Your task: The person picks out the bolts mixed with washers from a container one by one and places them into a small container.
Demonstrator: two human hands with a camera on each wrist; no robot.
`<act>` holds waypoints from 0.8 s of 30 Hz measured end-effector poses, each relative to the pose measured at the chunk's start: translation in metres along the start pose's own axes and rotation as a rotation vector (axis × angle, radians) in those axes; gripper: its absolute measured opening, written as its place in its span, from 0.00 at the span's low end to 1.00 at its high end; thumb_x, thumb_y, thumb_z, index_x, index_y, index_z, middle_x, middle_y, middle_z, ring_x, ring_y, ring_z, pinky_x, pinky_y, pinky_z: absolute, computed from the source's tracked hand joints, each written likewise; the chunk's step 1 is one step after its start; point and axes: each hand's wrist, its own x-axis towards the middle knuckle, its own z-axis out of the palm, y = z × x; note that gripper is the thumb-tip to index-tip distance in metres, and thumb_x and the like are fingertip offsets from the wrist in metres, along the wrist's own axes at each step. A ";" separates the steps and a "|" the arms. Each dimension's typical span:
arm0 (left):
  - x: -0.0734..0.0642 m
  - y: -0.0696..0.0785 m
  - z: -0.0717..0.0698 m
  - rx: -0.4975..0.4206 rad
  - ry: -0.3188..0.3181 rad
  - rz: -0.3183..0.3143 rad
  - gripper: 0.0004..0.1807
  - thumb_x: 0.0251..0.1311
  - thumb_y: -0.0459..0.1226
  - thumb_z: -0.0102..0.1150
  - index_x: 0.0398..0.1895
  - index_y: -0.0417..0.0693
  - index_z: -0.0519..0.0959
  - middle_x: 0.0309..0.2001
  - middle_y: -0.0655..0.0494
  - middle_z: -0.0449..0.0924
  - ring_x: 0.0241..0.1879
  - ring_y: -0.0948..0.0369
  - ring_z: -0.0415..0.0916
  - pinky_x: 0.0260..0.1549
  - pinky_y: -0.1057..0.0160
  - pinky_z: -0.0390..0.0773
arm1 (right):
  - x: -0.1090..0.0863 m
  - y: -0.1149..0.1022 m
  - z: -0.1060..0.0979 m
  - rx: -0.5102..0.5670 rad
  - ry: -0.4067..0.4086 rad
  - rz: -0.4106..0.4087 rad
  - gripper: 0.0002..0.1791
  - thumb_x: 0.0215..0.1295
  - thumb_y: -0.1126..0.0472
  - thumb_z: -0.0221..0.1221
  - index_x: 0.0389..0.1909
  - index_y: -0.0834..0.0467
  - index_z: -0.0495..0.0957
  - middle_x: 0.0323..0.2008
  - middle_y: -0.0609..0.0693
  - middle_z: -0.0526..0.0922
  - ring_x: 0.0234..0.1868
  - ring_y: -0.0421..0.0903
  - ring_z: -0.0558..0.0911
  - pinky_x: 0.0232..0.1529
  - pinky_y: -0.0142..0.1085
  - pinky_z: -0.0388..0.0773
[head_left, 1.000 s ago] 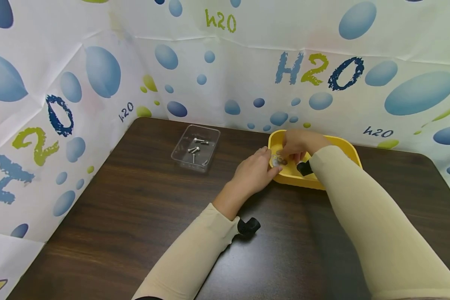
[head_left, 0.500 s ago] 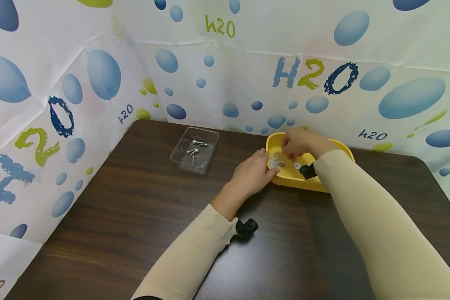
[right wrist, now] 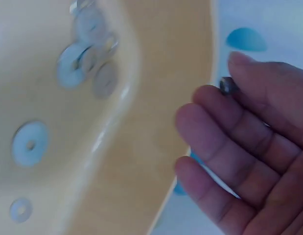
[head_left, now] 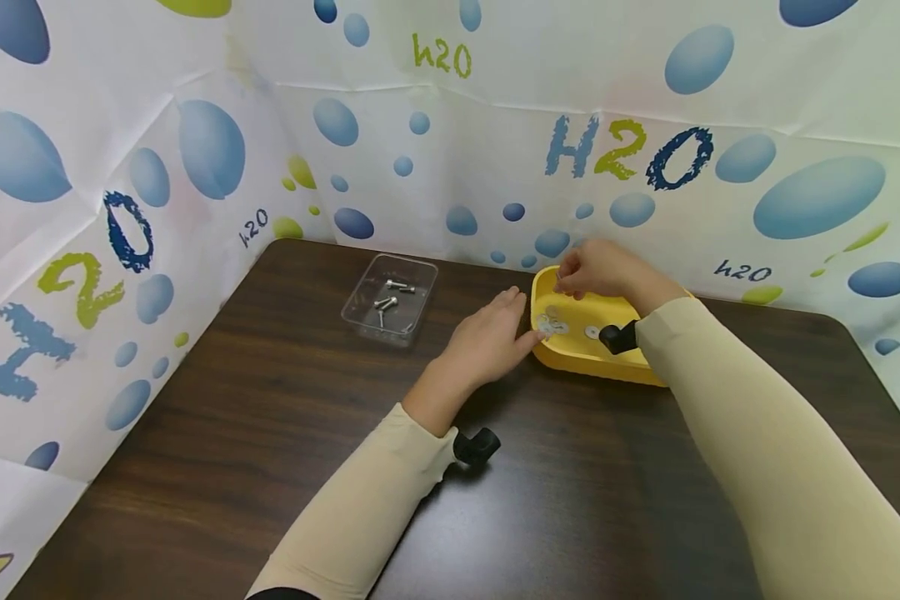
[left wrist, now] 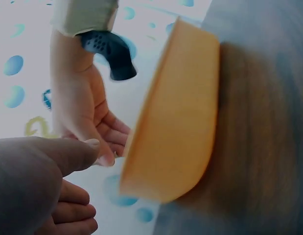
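A yellow tray (head_left: 600, 371) stands at the back right of the table, with several flat metal washers (right wrist: 30, 143) lying in it. Above its far left part, my right hand (head_left: 603, 271) pinches a small metal screw (right wrist: 227, 85) between thumb and index finger. Only the screw's dark end shows; the fingers hide most of it. My left hand (head_left: 491, 337) is just left of the tray, its fingers extended and its thumb at the near left rim. Nothing is held in it.
A clear plastic box (head_left: 352, 312) holding several metal screws (head_left: 387, 303) stands at the back left of the brown table (head_left: 270, 417). A printed white sheet (head_left: 450, 125) hangs close behind the tray and along the left side.
My right hand has lifted from the washers toward the tray's far rim, with the screw pinched in it. My left hand has shifted slightly left and toward me, drawing back from the tray's left rim.
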 end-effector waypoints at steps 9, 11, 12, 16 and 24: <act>-0.033 -0.045 -0.040 0.005 0.079 -0.042 0.39 0.70 0.55 0.50 0.76 0.43 0.57 0.78 0.50 0.51 0.77 0.56 0.49 0.72 0.50 0.58 | 0.009 -0.043 0.003 0.033 0.126 -0.141 0.11 0.67 0.55 0.62 0.42 0.57 0.86 0.41 0.53 0.87 0.42 0.50 0.80 0.49 0.45 0.80; -0.041 -0.057 -0.047 0.016 0.100 -0.051 0.40 0.70 0.55 0.50 0.76 0.42 0.56 0.78 0.49 0.51 0.77 0.54 0.50 0.72 0.49 0.58 | 0.011 -0.052 0.005 0.029 0.133 -0.169 0.11 0.67 0.53 0.61 0.39 0.56 0.86 0.35 0.51 0.87 0.37 0.49 0.79 0.43 0.42 0.78; -0.046 -0.063 -0.051 0.021 0.104 -0.059 0.40 0.70 0.55 0.50 0.76 0.41 0.56 0.78 0.48 0.51 0.77 0.54 0.49 0.72 0.49 0.58 | 0.012 -0.056 0.006 0.025 0.142 -0.183 0.12 0.67 0.52 0.60 0.36 0.55 0.86 0.31 0.50 0.85 0.34 0.48 0.77 0.39 0.40 0.77; -0.060 -0.088 -0.066 0.029 0.099 -0.107 0.41 0.70 0.55 0.50 0.76 0.39 0.54 0.78 0.46 0.49 0.77 0.52 0.48 0.72 0.46 0.57 | 0.018 -0.074 0.016 0.054 0.195 -0.244 0.16 0.69 0.50 0.58 0.28 0.56 0.84 0.20 0.48 0.74 0.25 0.47 0.70 0.27 0.36 0.66; -0.074 -0.136 -0.087 -0.015 0.039 -0.238 0.44 0.69 0.54 0.52 0.77 0.36 0.50 0.79 0.42 0.44 0.77 0.45 0.46 0.71 0.41 0.53 | 0.029 -0.122 0.057 0.173 0.214 -0.315 0.14 0.69 0.49 0.59 0.40 0.53 0.87 0.33 0.49 0.86 0.32 0.45 0.76 0.34 0.35 0.77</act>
